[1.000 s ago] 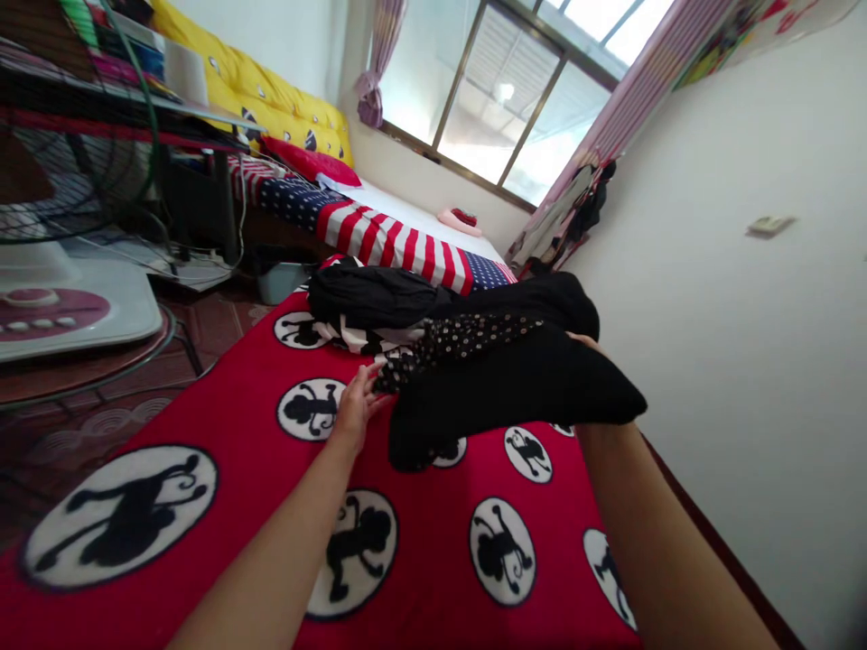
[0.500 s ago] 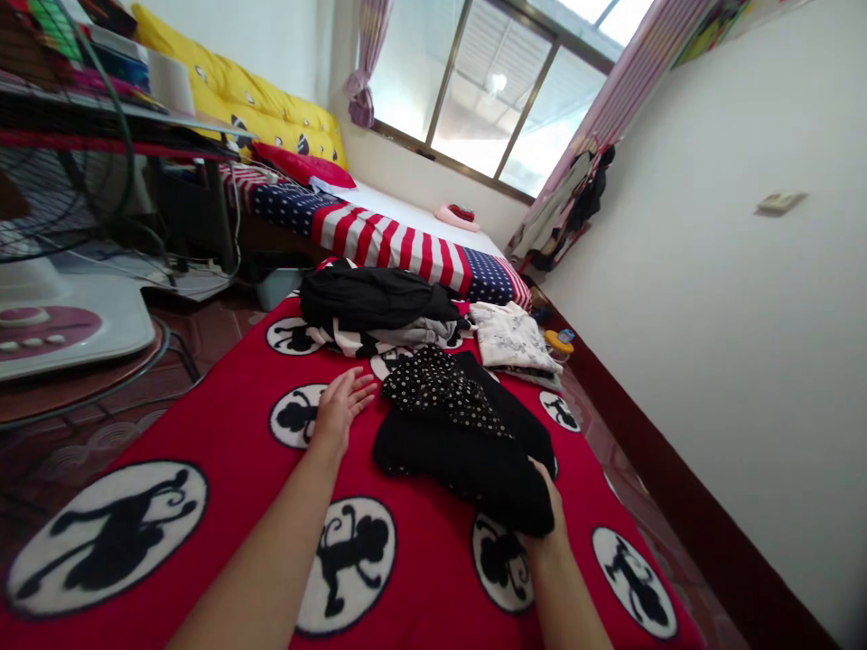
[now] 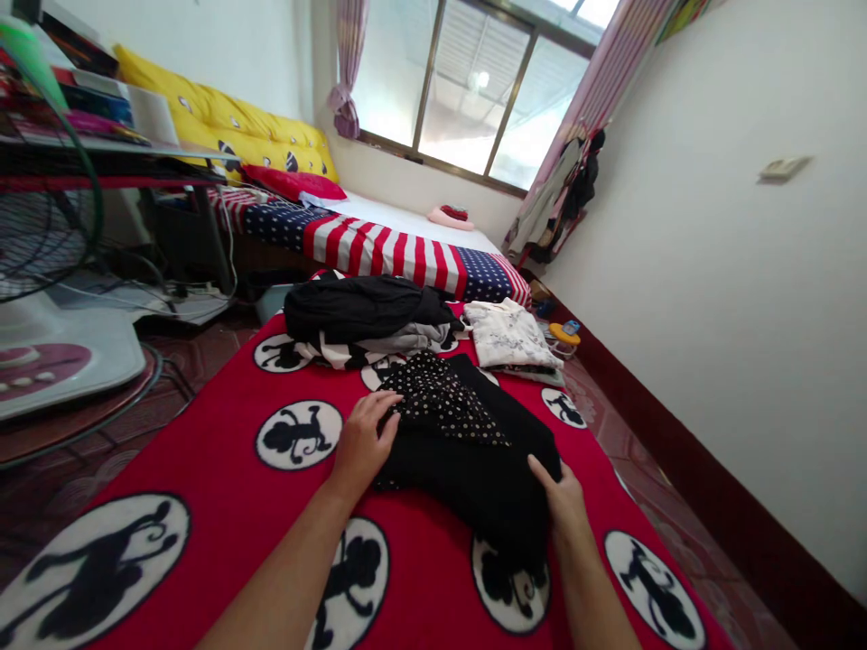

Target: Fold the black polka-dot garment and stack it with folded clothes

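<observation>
A black garment with a white-dotted section point(image 3: 451, 402) lies partly folded on a red blanket point(image 3: 203, 433) printed with black monkey figures in white ovals. At its left edge, my left hand point(image 3: 366, 438) has curled fingers and thumb closed on the dotted cloth. My right hand point(image 3: 565, 501) grips the opposite edge, thumb on top and the other fingers hidden below the black fabric. Just beyond the garment is a heap of clothes point(image 3: 366, 307), black on top with grey and black-and-white pieces under it. To its right sits a folded white printed garment point(image 3: 508, 332) on other folded clothes.
A fan with a white base point(image 3: 74, 352) stands on a round stool at the left, near a cluttered desk point(image 3: 169, 153). A bed with a striped, starred cover point(image 3: 386, 248) lies under the window. Clothes hang point(image 3: 569, 194) by the right wall.
My left hand has moved from open beside the garment onto its left edge. My right hand has shifted slightly up and right along the garment's right side, which is spread flatter.
</observation>
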`<move>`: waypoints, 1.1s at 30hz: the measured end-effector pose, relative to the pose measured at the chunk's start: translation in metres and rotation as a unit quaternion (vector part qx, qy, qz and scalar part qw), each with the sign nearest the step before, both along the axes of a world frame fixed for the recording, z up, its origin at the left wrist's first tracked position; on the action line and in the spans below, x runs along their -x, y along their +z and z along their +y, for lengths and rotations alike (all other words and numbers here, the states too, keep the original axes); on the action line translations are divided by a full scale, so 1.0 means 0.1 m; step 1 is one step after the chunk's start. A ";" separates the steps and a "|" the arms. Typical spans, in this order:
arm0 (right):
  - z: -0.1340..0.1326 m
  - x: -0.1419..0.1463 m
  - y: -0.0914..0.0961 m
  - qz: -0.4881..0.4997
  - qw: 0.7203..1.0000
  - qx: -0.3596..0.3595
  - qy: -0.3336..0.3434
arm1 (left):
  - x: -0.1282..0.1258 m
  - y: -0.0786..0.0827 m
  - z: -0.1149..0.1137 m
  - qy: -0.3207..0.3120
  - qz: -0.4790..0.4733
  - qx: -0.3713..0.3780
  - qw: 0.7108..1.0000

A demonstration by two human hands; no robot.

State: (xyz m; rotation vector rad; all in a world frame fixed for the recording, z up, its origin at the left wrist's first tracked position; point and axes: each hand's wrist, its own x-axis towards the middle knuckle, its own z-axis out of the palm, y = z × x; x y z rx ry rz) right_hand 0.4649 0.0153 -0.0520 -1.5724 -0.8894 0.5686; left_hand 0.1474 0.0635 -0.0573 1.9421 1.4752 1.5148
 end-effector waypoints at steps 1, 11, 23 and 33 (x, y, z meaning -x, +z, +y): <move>0.01 -0.02 0.02 -0.050 0.997 -0.020 -0.051 | -0.04 0.00 0.00 -0.015 0.026 -0.006 1.000; 0.30 0.80 0.40 -0.358 0.908 -0.048 0.212 | -0.31 -0.02 0.21 -0.052 0.122 0.002 0.991; 0.15 0.69 0.40 -0.285 0.910 -0.116 0.280 | -0.28 0.17 -0.01 -0.076 0.057 -0.044 0.994; 0.85 0.84 0.50 -0.416 0.884 -0.010 0.215 | -0.38 0.10 -0.16 -0.179 0.182 0.004 0.967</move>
